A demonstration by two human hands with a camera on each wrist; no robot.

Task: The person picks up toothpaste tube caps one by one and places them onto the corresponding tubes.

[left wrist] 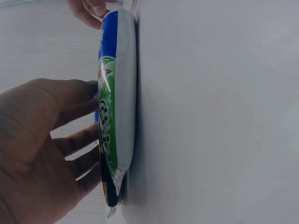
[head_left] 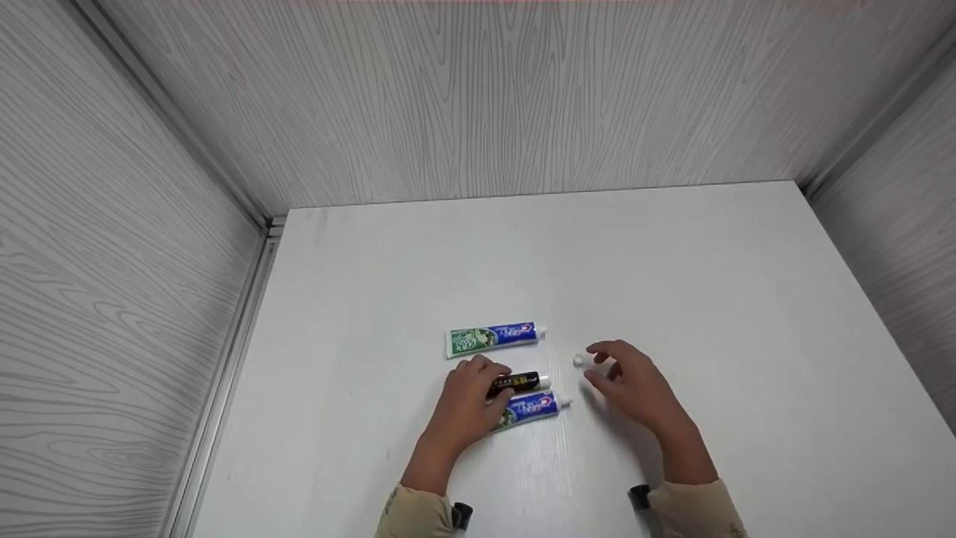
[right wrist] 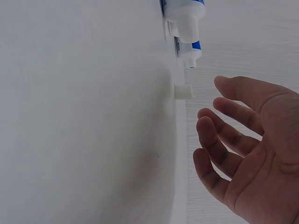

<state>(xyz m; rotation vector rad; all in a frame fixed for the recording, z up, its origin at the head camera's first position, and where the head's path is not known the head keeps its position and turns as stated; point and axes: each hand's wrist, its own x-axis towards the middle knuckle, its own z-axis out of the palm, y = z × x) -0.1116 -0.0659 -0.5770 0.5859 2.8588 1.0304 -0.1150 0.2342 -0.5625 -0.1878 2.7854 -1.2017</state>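
Observation:
My left hand (head_left: 472, 400) holds a black tube (head_left: 520, 382) with a white end, thumb along its near side and fingers over the far side. Right in front of it lies a blue-and-green toothpaste tube (head_left: 534, 406), its narrow white tip pointing right; in the left wrist view this tube (left wrist: 108, 93) partly hides the black one. A second blue-and-green toothpaste tube (head_left: 493, 338) lies farther back. By the fingertips of my right hand (head_left: 635, 381), a small white cap (head_left: 577, 360) stands on the table; the right fingers (right wrist: 212, 135) are loosely bent around nothing.
The white tabletop (head_left: 358, 284) stretches around the tubes. Grey wood-grain panels rise at the back (head_left: 478, 97) and the left (head_left: 97, 299), with another panel (head_left: 896, 172) on the right.

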